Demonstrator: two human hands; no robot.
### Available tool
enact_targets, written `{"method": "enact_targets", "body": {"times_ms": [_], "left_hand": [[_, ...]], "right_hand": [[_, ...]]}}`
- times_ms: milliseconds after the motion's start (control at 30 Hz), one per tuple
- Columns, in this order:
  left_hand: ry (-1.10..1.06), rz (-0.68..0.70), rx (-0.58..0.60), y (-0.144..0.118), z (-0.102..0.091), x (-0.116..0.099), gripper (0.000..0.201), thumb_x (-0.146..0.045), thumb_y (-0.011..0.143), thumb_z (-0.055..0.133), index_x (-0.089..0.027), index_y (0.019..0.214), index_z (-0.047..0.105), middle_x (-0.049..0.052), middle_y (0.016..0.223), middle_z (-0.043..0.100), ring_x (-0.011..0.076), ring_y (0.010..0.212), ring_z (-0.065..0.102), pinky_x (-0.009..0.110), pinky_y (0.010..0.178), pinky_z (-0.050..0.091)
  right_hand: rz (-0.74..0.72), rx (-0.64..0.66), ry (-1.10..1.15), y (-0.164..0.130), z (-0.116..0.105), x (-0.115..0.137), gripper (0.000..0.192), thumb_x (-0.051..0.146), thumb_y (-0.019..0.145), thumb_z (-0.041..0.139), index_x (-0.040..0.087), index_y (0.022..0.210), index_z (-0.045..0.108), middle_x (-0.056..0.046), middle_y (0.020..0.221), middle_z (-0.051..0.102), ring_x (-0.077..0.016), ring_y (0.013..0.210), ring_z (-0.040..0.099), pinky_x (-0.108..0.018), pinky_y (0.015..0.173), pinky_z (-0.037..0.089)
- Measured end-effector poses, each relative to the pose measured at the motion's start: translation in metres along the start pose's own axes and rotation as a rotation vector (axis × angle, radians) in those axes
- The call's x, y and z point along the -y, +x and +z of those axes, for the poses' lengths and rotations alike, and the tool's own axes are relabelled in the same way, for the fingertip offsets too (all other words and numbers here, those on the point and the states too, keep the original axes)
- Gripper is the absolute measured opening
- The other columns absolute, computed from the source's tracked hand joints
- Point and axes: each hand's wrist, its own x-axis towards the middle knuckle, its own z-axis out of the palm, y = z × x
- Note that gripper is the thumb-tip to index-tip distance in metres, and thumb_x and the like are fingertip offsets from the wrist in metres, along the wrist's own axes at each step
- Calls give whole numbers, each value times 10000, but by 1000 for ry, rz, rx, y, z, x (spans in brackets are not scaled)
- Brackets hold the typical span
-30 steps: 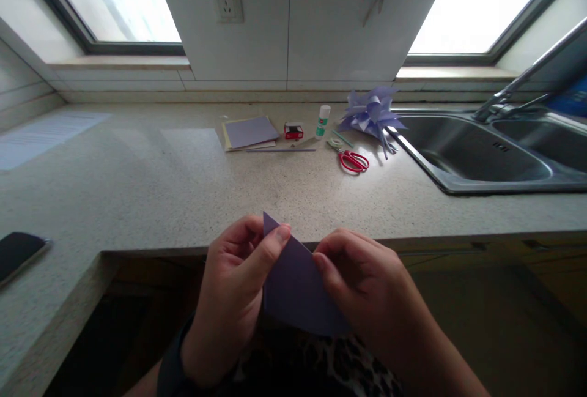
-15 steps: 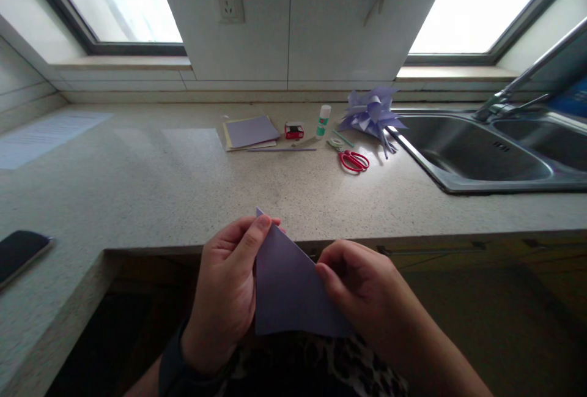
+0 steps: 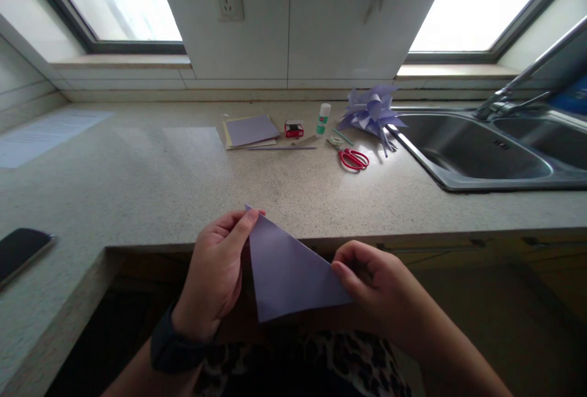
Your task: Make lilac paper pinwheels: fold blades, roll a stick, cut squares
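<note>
We've got the purple paper triangle [image 3: 287, 268] held in the air just off the counter edge [image 3: 367, 235]. Left hand [image 3: 213, 274] pinches the top corner, right hand [image 3: 373, 290] pinches the right corner (both sets of fingers closed on paper). Red scissors [image 3: 353, 159] well apart, near the sink [image 3: 477, 158].

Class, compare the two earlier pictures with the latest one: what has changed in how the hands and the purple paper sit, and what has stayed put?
The left hand and right hand have drawn apart, so more of the folded purple paper triangle shows; its top tip has shifted left. Both hands still pinch it. The scissors, glue stick, paper stack and phone have not moved.
</note>
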Motion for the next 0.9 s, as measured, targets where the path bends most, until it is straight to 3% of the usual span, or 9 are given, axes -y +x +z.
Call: {"method": "enact_targets", "body": {"times_ms": [100, 200, 367, 533, 667, 733, 800, 900], "left_hand": [[212, 105, 30, 12, -12, 0, 285, -363, 756, 821, -167, 948, 745, 21, 749, 718, 123, 581, 636, 198, 521, 502], [629, 249, 91, 24, -23, -7, 294, -443, 838, 726, -161, 916, 754, 69, 812, 753, 169, 623, 693, 239, 564, 542], [972, 397, 137, 38, -29, -22, 313, -456, 897, 625, -184, 832, 766, 50, 672, 723, 175, 528, 626, 257, 495, 469], [1218, 609, 123, 50, -31, -21, 157, -297, 871, 653, -203, 813, 765, 64, 820, 720, 255, 810, 618, 400, 815, 488], [1327, 764, 51, 49, -31, -12, 249, -233, 898, 610, -164, 1105, 730, 127, 1082, 661, 321, 1074, 547, 514, 1017, 408], [1393, 889, 145, 45, -29, -8, 345, -210, 936, 555, -179, 1264, 659, 128, 1241, 622, 305, 1185, 516, 495, 1066, 392], [1484, 988, 354, 42, -26, -5, 416, -216, 963, 523, -202, 1376, 571, 109, 1391, 569, 277, 1293, 478, 468, 1104, 383], [1600, 995, 610, 40, -23, -2, 554, -365, 966, 565, -194, 1479, 448, 112, 1514, 483, 279, 1393, 408, 484, 1158, 345]], "right_hand": [[-1, -52, -11, 7, -5, -5, 152, 302, 911, 589, 226, 826, 690, -8, 699, 678, -157, 614, 588, -272, 546, 455], [-30, -91, -37, 19, -12, -12, 155, 326, 936, 598, 235, 883, 711, -14, 766, 714, -176, 692, 637, -299, 624, 487], [-166, -171, -255, 46, -23, -25, 115, 279, 926, 642, 235, 892, 743, -35, 831, 714, -193, 747, 661, -330, 692, 510], [-268, -181, -404, 72, -28, -30, 98, 227, 908, 666, 241, 888, 761, -47, 830, 698, -210, 770, 655, -342, 711, 512], [-343, -208, -476, 83, -26, -32, 83, 204, 912, 664, 235, 898, 740, -41, 842, 717, -235, 845, 642, -366, 763, 497], [-377, -226, -516, 86, -24, -33, 69, 206, 910, 669, 231, 891, 731, -40, 861, 720, -249, 869, 628, -394, 800, 486], [-407, -253, -548, 86, -22, -35, 63, 211, 912, 666, 228, 898, 726, -45, 904, 719, -262, 895, 614, -427, 836, 471], [-447, -318, -569, 81, -17, -35, 110, 190, 933, 612, 210, 964, 715, -69, 993, 710, -282, 953, 596, -466, 881, 450]]}}
